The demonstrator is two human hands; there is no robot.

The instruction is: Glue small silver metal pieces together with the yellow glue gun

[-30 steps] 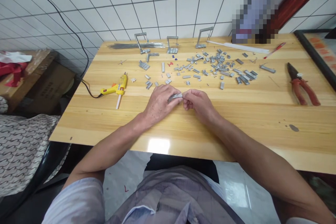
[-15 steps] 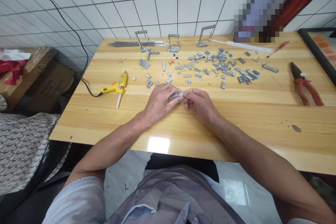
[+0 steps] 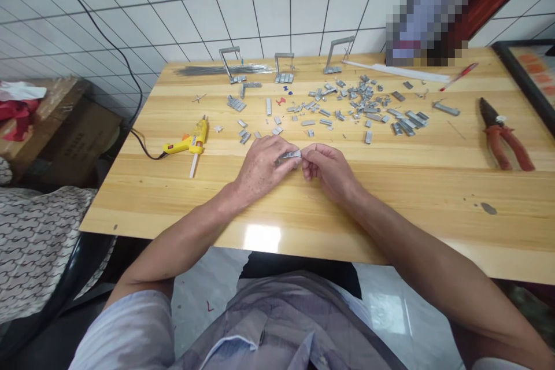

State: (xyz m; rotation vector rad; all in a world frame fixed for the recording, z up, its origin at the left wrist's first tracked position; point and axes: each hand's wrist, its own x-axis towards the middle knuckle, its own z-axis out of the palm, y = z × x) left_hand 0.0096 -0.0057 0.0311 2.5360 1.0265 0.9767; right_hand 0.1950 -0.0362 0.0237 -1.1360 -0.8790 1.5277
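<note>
Near the middle of the table, my left hand [image 3: 262, 166] grips a small silvery metal strip [image 3: 290, 155] between thumb and fingers. My right hand [image 3: 327, 165] is closed in a pinch at the strip's right end, and its fingertips hide what lies between them. Just beyond the hands are loose grey metal pieces [image 3: 367, 137], with a denser heap [image 3: 364, 95] farther back to the right. Three small upright metal frames stand along the back: a left frame [image 3: 224, 63], a middle frame [image 3: 277, 66] and a taller right frame [image 3: 330, 56].
A yellow glue gun [image 3: 197, 137] with its cord lies left of my hands. Pliers [image 3: 498, 134] with orange handles rest at the right. Thin metal wires [image 3: 195, 70], a white strip [image 3: 403, 72] and a red pen [image 3: 459, 77] lie toward the tiled wall.
The whole view has shifted slightly, with the table's things a little higher and farther left. Both hands keep the same hold on the metal strip.
</note>
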